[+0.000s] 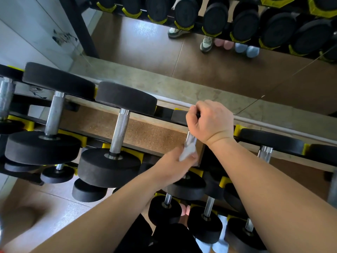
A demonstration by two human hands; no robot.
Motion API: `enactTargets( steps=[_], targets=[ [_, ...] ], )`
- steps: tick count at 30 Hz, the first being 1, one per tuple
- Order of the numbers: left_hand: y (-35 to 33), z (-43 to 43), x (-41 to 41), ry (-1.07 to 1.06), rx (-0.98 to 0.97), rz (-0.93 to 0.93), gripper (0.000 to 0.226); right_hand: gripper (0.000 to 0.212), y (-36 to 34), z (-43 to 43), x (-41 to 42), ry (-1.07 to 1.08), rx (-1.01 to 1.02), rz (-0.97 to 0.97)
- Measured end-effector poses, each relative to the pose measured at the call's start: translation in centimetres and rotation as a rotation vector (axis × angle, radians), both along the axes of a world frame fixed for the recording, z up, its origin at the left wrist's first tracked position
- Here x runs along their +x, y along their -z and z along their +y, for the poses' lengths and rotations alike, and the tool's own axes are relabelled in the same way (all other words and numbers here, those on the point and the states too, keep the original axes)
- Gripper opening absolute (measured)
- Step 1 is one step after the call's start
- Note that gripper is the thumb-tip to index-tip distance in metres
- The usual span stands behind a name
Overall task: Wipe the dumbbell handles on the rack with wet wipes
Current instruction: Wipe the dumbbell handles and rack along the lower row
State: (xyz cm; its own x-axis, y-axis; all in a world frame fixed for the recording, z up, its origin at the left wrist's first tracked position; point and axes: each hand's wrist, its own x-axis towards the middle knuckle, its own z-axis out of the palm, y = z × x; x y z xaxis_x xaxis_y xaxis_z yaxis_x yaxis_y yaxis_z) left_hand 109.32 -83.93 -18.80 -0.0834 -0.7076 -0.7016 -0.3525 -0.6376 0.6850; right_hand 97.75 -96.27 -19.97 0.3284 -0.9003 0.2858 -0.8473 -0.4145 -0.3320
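Black dumbbells with steel handles lie side by side on the top row of a black rack with yellow cradles [237, 129]. My left hand [175, 166] grips a white wet wipe [187, 152] wrapped round the near end of one steel handle [190, 139]. My right hand [209, 121] curls over the far black head [179, 115] of that same dumbbell, hiding most of it. Its near head [187, 187] sits just below my left hand. To the left, another dumbbell's handle [120, 132] is bare.
Lower rack rows hold smaller dumbbells [166, 209] near my body. A wall mirror [200, 66] behind the rack reflects the rack, floor and a person's shoes. More large dumbbells [54, 110] fill the left; one more handle [265, 153] lies to the right.
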Motion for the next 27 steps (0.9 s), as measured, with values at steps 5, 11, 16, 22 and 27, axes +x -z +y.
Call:
enactTargets(
  steps=[5, 11, 16, 22, 27],
  targets=[
    [1.2, -0.4, 0.8, -0.071, -0.017, -0.154, 0.026, 0.038, -0.1, 0.0, -0.1, -0.004, 0.018, 0.02],
    [2.6, -0.2, 0.4, -0.262, 0.027, -0.095, 0.025, 0.036, 0.0, 0.0, 0.1, -0.007, 0.014, 0.019],
    [2.9, -0.7, 0.6, -0.046, -0.139, -0.368, 0.014, 0.036, 0.1, 0.0, 0.0, -0.012, -0.006, 0.003],
    [2.9, -0.8, 3.9, -0.269, -0.099, -0.462, 0.024, 0.036, 0.2, 0.0, 0.0, -0.013, -0.011, 0.008],
    [1.8, -0.5, 2.2, -0.124, -0.188, -0.498, 0.023, 0.035, 0.0, 0.0, 0.0, -0.012, -0.006, 0.009]
  ],
)
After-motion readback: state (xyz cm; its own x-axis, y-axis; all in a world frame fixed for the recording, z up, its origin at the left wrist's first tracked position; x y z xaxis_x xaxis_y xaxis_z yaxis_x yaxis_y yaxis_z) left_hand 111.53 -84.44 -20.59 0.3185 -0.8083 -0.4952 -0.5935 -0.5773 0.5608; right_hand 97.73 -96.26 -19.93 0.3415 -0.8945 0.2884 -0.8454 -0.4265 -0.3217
